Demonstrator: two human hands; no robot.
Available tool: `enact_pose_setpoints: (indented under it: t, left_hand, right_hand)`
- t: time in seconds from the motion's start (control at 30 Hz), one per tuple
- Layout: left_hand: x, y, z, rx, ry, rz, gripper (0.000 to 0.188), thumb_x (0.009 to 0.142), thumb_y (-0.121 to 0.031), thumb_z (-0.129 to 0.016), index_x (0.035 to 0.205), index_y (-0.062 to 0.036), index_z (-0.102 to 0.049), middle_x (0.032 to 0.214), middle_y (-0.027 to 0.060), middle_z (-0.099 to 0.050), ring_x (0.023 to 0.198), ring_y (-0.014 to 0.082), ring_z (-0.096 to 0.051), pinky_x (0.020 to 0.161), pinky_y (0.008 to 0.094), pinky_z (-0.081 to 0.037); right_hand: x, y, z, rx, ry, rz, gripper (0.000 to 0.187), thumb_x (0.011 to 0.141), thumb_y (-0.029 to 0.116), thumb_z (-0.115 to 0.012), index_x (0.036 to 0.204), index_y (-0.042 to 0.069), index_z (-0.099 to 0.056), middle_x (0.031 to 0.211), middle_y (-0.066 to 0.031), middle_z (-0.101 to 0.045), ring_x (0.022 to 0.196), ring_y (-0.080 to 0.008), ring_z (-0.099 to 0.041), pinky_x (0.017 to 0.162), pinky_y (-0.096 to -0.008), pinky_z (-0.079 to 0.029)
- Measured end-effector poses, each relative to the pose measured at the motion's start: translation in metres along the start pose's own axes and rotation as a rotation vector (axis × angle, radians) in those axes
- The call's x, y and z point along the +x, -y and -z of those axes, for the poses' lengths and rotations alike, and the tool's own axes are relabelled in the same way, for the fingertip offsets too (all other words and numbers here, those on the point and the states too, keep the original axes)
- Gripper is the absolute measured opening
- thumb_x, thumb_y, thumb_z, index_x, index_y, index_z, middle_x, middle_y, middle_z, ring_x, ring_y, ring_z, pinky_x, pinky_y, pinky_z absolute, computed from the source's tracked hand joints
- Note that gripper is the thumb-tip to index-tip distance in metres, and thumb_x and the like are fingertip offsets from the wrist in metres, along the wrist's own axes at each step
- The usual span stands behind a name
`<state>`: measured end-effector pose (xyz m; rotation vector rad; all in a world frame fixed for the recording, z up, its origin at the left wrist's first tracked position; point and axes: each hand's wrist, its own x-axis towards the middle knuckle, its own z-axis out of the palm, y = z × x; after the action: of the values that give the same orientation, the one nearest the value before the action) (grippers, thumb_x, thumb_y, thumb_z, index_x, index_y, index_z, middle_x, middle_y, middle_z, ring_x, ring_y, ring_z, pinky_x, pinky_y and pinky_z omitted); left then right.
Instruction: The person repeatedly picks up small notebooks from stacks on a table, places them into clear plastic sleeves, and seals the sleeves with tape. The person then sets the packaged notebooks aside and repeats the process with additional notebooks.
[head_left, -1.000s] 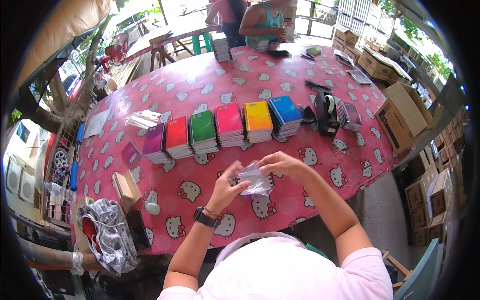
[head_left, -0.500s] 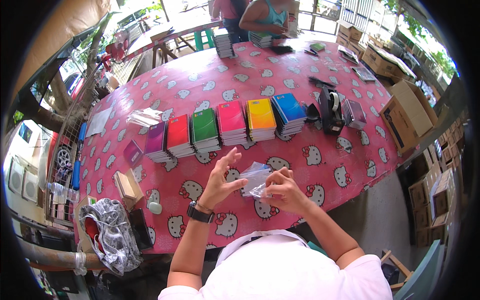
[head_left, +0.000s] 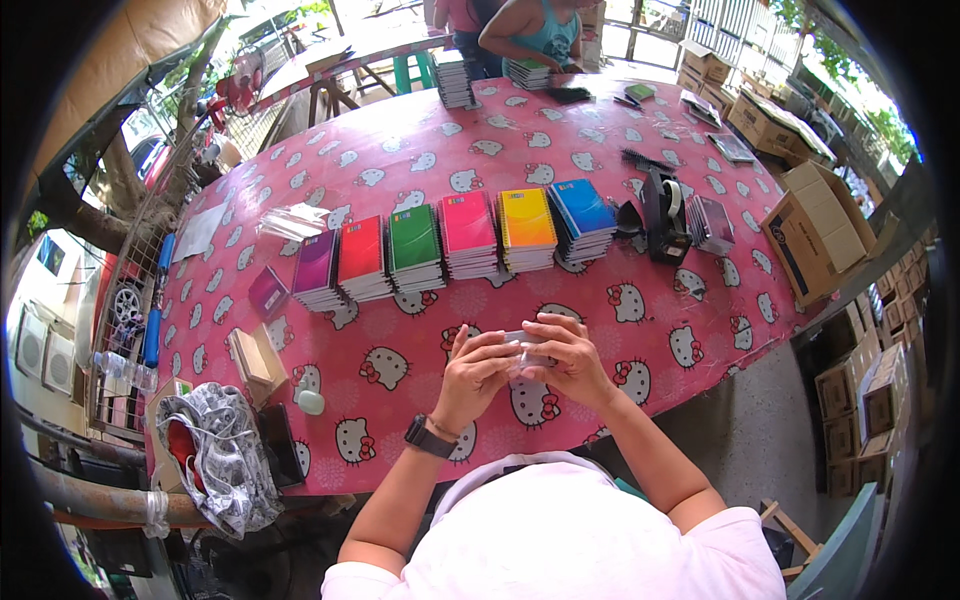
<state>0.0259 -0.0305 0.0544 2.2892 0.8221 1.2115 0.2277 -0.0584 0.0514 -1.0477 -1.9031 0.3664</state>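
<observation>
My left hand (head_left: pixel 478 375) and my right hand (head_left: pixel 566 358) meet over the near middle of the table. Between their fingertips they grip a small clear plastic bag (head_left: pixel 518 338), mostly hidden by the fingers; what is inside cannot be made out. Beyond them runs a row of spiral notebook stacks: purple (head_left: pixel 317 262), red (head_left: pixel 361 247), green (head_left: pixel 414 238), pink (head_left: pixel 467 224), yellow (head_left: pixel 527 218) and blue (head_left: pixel 580 208). A dark watch (head_left: pixel 431 437) is on my left wrist.
A black tape dispenser (head_left: pixel 665 220) stands right of the row, beside small dark notebooks (head_left: pixel 710 222). Clear plastic sleeves (head_left: pixel 293 222) lie at the left. Nearer are a wooden holder (head_left: pixel 257 362), a pale green case (head_left: pixel 311 402) and patterned cloth (head_left: pixel 220 455). Another person (head_left: pixel 535 35) works across the table.
My left hand, raised with fingers spread half a second ago, has come in against the plastic bag. My right hand has turned over it, and the bag is now mostly covered.
</observation>
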Motion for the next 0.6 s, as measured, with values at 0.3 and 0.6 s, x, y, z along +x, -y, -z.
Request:
enact_pose_setpoints:
  t: [0.3, 0.6]
  left_hand:
    - [-0.007, -0.015, -0.019, -0.103, -0.279, 0.239, 0.054, 0.077, -0.012, -0.071, 0.128, -0.0076, -0.051, 0.087, 0.0056, -0.067, 0.087, 0.0172, -0.066, 0.092, 0.0365, -0.042]
    - [0.012, -0.023, -0.024, -0.143, -0.450, 0.375, 0.073, 0.081, -0.003, -0.064, 0.142, -0.0052, -0.026, 0.104, 0.0121, -0.056, 0.087, 0.0211, -0.064, 0.077, 0.0329, -0.050]
  right_hand:
    - [0.002, 0.010, -0.011, 0.068, -0.118, -0.081, 0.018, 0.074, 0.017, -0.074, 0.075, 0.006, -0.060, 0.102, -0.0087, -0.061, 0.097, -0.0233, -0.053, 0.083, -0.0344, -0.043]
    - [0.033, 0.002, -0.001, 0.381, 0.091, -0.600, 0.021, 0.073, 0.015, -0.077, 0.083, 0.002, -0.065, 0.080, -0.0012, -0.061, 0.070, -0.0061, -0.054, 0.061, -0.0202, -0.044]
